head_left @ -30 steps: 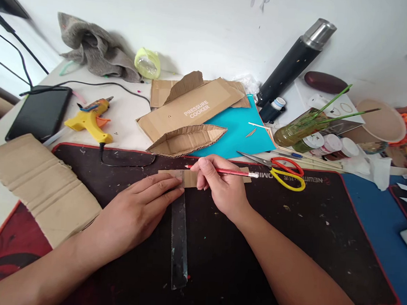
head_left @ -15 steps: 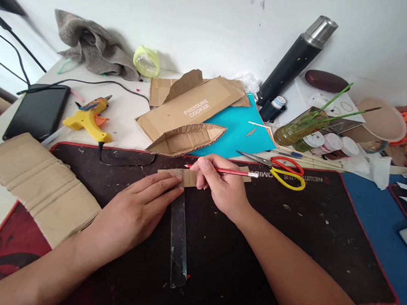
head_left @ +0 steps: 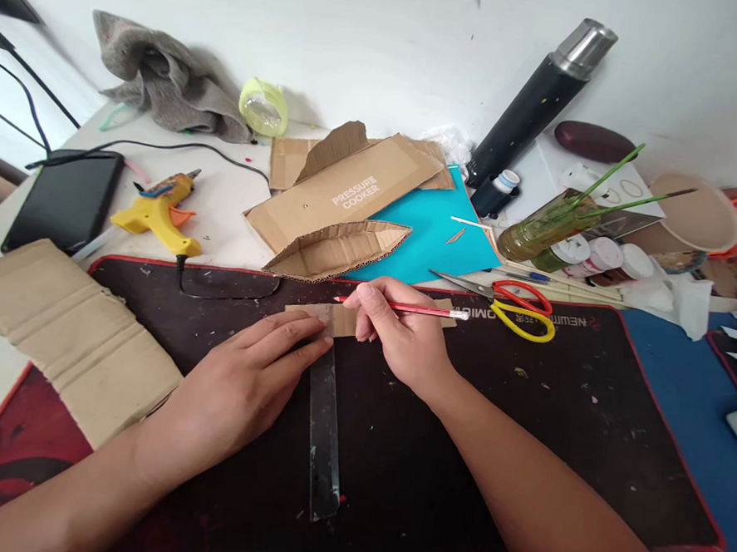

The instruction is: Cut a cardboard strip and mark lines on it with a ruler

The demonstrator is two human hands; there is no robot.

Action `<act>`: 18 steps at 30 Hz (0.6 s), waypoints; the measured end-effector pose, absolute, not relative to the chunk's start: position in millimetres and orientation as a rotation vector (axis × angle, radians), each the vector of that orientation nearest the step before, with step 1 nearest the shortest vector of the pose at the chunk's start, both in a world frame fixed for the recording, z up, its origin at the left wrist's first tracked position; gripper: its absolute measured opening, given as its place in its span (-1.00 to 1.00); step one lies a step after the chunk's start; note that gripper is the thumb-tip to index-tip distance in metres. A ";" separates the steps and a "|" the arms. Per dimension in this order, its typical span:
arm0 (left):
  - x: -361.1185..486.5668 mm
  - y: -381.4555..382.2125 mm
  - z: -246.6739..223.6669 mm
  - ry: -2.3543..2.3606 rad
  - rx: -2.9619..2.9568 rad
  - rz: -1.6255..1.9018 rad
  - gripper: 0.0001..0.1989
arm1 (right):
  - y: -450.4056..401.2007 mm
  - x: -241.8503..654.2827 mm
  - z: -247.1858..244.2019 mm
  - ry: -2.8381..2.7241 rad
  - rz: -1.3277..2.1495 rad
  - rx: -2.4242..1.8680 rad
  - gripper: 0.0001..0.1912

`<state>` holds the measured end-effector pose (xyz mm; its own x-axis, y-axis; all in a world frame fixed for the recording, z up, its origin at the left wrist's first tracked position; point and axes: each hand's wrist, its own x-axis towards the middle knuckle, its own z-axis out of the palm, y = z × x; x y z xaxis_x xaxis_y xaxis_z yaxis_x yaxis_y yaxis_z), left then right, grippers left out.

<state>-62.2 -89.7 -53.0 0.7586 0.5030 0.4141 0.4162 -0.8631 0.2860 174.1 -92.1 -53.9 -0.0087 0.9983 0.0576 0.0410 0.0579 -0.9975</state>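
Observation:
My left hand (head_left: 250, 377) lies with its fingers stretched out, pressing a clear ruler (head_left: 324, 440) down across a narrow cardboard strip (head_left: 344, 324). The ruler runs from the strip toward me over the dark mat; its far end is partly under my fingertips. In my right hand (head_left: 405, 337), closed over the strip, is a red pencil (head_left: 420, 310). Its tip points left, close to the ruler's far end, and the eraser end sticks out to the right. Just beyond my hands sits a boat-shaped cardboard piece (head_left: 338, 253) with upright sides.
Open-bladed scissors (head_left: 522, 306) lie right of my right hand. A yellow glue gun (head_left: 160, 213) and a cardboard sheet (head_left: 71, 333) are on the left. Behind are flat cardboard (head_left: 349, 187), a blue sheet (head_left: 434, 222), a black flask (head_left: 534, 111) and a jar with brushes (head_left: 534, 228).
The camera view has shifted very slightly. Both hands, the pencil, the ruler and the strip keep their places.

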 end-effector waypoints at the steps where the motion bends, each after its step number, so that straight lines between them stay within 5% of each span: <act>1: -62.0 -89.7 -52.5 0.732 2.786 0.732 -0.63 | -92.1 174.0 -54.1 -1.273 1.151 -1.190 -0.52; 18: -64.2 -90.9 -53.5 0.744 2.766 0.725 -0.72 | -93.4 175.8 -53.0 -1.317 1.143 -1.204 -0.49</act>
<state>-64.2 -90.9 -53.5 0.7547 0.5130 0.4089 0.4219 -0.8569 0.2963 175.8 -93.4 -53.0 -0.0306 0.9975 0.0641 0.0768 0.0663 -0.9948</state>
